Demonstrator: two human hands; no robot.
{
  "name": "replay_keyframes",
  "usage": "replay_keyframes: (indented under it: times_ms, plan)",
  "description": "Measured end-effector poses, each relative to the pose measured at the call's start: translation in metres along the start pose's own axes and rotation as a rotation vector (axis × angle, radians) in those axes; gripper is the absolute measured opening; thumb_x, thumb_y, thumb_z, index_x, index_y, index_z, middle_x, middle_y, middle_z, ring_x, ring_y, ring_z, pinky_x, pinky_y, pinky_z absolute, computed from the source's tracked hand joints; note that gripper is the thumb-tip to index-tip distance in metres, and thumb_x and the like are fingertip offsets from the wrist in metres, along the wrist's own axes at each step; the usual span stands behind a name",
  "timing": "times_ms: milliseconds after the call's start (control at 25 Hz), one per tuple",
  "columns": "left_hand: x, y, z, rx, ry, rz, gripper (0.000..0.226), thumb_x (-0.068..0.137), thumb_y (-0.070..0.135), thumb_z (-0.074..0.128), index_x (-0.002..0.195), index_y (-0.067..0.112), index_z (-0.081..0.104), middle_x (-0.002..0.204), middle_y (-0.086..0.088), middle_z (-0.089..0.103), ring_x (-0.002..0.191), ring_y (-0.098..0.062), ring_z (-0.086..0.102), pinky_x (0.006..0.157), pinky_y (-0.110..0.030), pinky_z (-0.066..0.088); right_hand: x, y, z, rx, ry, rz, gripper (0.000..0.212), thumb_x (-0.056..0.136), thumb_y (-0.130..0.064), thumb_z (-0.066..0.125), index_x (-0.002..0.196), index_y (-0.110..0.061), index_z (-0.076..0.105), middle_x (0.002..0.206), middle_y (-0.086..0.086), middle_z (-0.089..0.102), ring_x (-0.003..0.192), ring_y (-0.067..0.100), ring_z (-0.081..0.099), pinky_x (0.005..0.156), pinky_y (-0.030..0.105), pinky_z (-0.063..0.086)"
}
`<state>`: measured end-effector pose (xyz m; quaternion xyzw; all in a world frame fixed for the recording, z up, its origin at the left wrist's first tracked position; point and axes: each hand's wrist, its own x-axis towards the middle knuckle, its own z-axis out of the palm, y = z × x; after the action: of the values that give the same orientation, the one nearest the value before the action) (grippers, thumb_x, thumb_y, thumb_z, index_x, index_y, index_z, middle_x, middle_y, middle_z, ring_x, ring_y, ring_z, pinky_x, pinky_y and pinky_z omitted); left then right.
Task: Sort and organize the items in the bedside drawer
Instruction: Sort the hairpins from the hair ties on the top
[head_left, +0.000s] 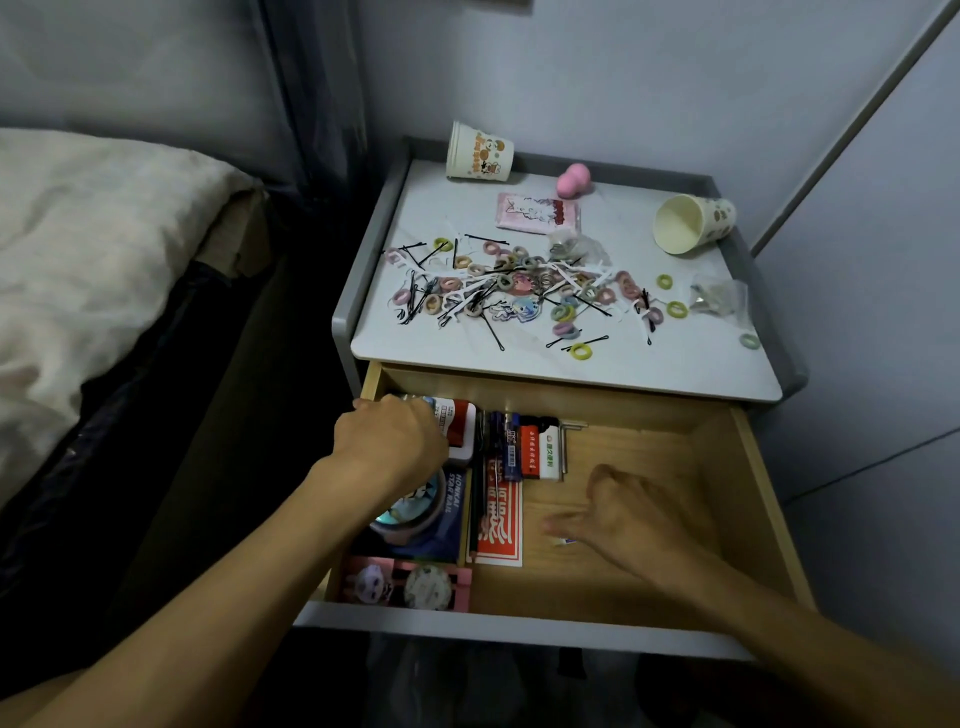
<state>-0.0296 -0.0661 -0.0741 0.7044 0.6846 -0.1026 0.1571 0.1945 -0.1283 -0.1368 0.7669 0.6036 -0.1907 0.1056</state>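
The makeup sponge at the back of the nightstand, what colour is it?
The makeup sponge is plain pink; the head view shows it.

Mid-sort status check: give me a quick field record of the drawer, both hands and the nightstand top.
drawer: open; items grouped at its left
left hand: at the back-left corner, over a white-and-red box; grip hidden
right hand: fingers relaxed, over the drawer floor, blurred
lighters: side by side at the back, right of the box
nightstand top: scattered hair ties and pins; two paper cups on their sides
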Motion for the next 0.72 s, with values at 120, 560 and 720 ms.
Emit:
replay_keyframes:
  times_ms: [120, 560, 720]
  plan:
    - [0.001, -0.002, 0.0, 0.03, 0.018, 0.03, 0.035, 0.097, 0.031, 0.042, 0.124, 0.012, 0.055, 0.128, -0.015, 0.058, 0.12, -0.039, 0.051, 0.095, -0.043, 0.043, -0.004, -0.01, 0.006, -0.025, -0.001, -0.056, 0.064, 0.076, -0.059, 0.072, 0.12, -0.018, 0.051, 0.108, -0.002, 0.061, 0.081, 0.011, 0.05, 0.063, 0.023, 0.036]
    - [0.001, -0.006, -0.005, 0.159, 0.093, 0.087, 0.031, 0.101, 0.032, 0.039, 0.118, 0.012, 0.055, 0.12, -0.011, 0.06, 0.107, -0.032, 0.06, 0.074, -0.034, 0.036, 0.051, 0.018, 0.002, 0.313, 0.223, -0.257, 0.059, 0.076, -0.005, 0.077, 0.129, -0.016, 0.052, 0.121, 0.003, 0.06, 0.105, 0.012, 0.059, 0.085, 0.02, 0.047]
    - [0.0, -0.001, -0.005, 0.231, 0.109, 0.097, 0.028, 0.102, 0.029, 0.038, 0.118, 0.012, 0.055, 0.119, -0.01, 0.061, 0.106, -0.031, 0.06, 0.072, -0.034, 0.036, 0.055, 0.016, 0.008, 0.333, 0.274, -0.294, 0.056, 0.075, -0.003, 0.077, 0.127, -0.012, 0.056, 0.118, 0.004, 0.059, 0.104, 0.014, 0.058, 0.082, 0.017, 0.04]
